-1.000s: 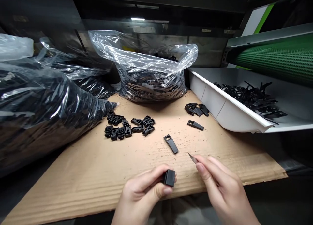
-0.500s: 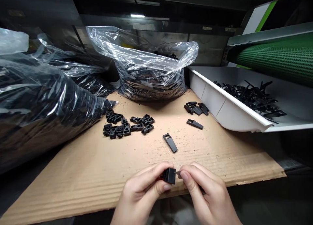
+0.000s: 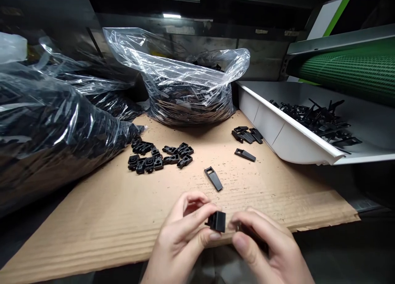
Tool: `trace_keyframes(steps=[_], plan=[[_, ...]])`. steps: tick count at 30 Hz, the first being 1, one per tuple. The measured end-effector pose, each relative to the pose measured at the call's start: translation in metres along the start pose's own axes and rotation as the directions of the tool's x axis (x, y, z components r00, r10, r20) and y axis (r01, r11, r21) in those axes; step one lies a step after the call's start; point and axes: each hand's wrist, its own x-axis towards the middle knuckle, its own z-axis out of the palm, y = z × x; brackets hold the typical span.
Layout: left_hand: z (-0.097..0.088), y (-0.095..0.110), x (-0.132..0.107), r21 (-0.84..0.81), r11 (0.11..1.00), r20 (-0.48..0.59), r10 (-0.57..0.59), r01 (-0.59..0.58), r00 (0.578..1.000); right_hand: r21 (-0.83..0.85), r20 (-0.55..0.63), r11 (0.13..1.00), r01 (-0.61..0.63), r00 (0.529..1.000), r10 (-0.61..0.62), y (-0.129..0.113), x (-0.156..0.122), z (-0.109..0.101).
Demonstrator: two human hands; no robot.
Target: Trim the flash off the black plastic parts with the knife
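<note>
My left hand (image 3: 185, 234) pinches a small black plastic block (image 3: 217, 221) between thumb and fingers, its square face turned to the right. Just right of the block, my right hand (image 3: 262, 238) is curled and slightly blurred. Something thin and dark shows inside its fingers, too hidden to name. Beyond my hands, a flat tapered black clip (image 3: 213, 179) with a square hole lies on the cardboard (image 3: 117, 218). Another tapered clip (image 3: 245, 154) rests farther right, close to a small pile of like clips (image 3: 247, 135). Several small black blocks (image 3: 149, 164) are grouped at left.
A clear plastic bag (image 3: 191, 94) full of black parts stands at the back. A larger filled bag (image 3: 61, 131) leans in from the left. At right, a white tray (image 3: 296, 140) holds loose black parts (image 3: 324, 119) beneath a green mesh roll (image 3: 348, 70).
My right hand has drawn away from the block to the right, its thumb and forefinger farther apart. The thin pointed piece at its fingertips no longer shows clearly. My left hand still grips the block.
</note>
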Motion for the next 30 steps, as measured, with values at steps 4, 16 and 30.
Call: trace_keyframes(steps=[4,16,30], plan=[[-0.004,0.0,-0.003,-0.022,0.999,0.065,-0.027,0.028,0.998,-0.019,-0.025,0.982,-0.19,0.982,0.19,0.0,0.008,-0.005],[0.006,0.003,-0.002,-0.346,0.873,0.001,-0.365,0.342,0.931,-0.406,-0.067,0.851,0.333,0.918,-0.391,0.021,0.002,-0.004],[0.003,0.006,-0.001,-0.363,0.863,-0.048,-0.394,0.351,0.918,-0.417,0.01,0.832,0.366,0.917,-0.399,0.025,0.0,0.001]])
